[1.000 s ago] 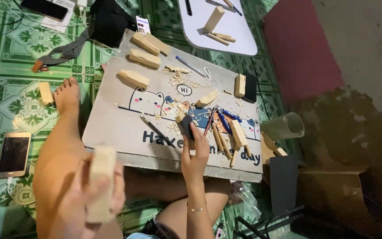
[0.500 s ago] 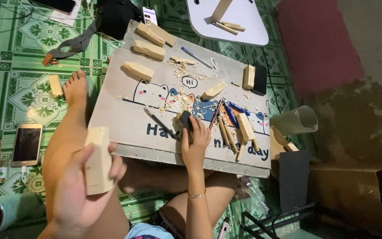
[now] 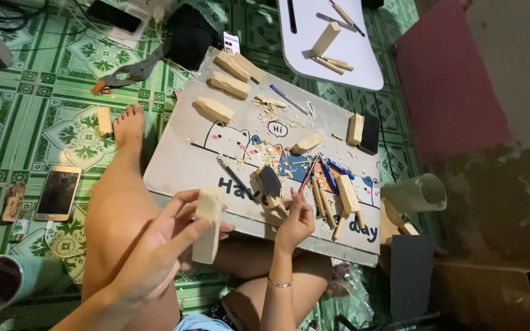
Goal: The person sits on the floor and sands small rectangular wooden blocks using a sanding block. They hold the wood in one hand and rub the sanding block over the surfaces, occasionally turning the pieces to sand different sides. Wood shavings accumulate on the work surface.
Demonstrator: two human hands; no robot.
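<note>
My left hand [image 3: 161, 248] holds a pale wooden block [image 3: 207, 224] upright, raised over my lap in front of the low grey table [image 3: 179, 159]. My right hand [image 3: 294, 222] reaches onto the table's near edge with its fingers closed around a thin red-handled tool [image 3: 307, 178]. Just left of that hand lies a small wood piece with a dark square sheet [image 3: 269, 182] on it. Several wood-handled carving tools [image 3: 326, 202] and another wooden block [image 3: 348, 194] lie to the right of the hand.
More wooden blocks [image 3: 231, 84] and shavings [image 3: 270, 112] litter the table. A white board [image 3: 332, 43] with sticks lies beyond it. A phone [image 3: 57, 192] rests on the green tiled floor beside my leg. A clear cup [image 3: 415, 194] lies at the right, a mint tumbler [image 3: 1, 283] at the left.
My left hand has carried the wooden block rightward, closer to the table edge. My right hand has shifted from the dark sheet to the red-handled tool.
</note>
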